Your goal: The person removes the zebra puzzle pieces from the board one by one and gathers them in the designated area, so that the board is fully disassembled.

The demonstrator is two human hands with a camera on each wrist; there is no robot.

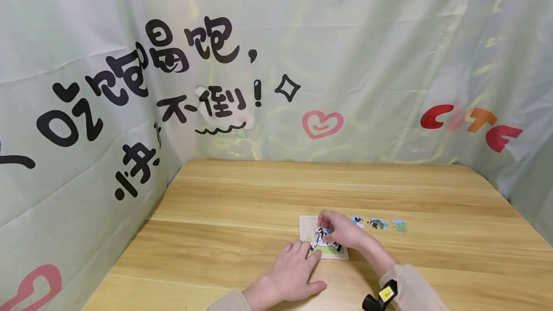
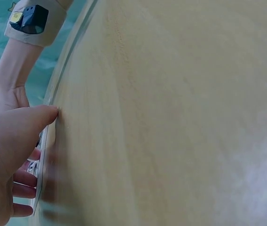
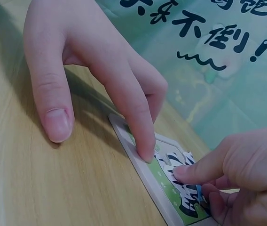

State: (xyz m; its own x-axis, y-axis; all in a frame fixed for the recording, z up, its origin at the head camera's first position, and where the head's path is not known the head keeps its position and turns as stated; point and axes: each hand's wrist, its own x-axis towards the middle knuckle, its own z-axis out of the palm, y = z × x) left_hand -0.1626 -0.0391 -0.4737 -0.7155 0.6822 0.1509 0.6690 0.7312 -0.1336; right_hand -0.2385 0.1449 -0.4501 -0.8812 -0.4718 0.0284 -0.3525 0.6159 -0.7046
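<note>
A small square puzzle board [image 1: 306, 223] with a pale rim lies on the table, with zebra-print pieces and a green strip of grass on it. My right hand [image 1: 339, 229] is over the board and pinches a zebra puzzle piece [image 3: 173, 162] between thumb and curled fingers; the fingers partly cover it. With its fingers spread and fairly straight, my left hand [image 1: 295, 270] rests at the board's near left side. One left fingertip touches the board's lower edge in the right wrist view, while the left thumb [image 3: 58, 125] is on the wood.
To the right of the board lie three loose puzzle pieces: a black-and-white one [image 1: 358, 222], a dark green one [image 1: 378, 223] and a light green one [image 1: 399, 226]. Printed curtains [image 1: 367, 85] stand behind and beside the wooden table [image 1: 216, 234].
</note>
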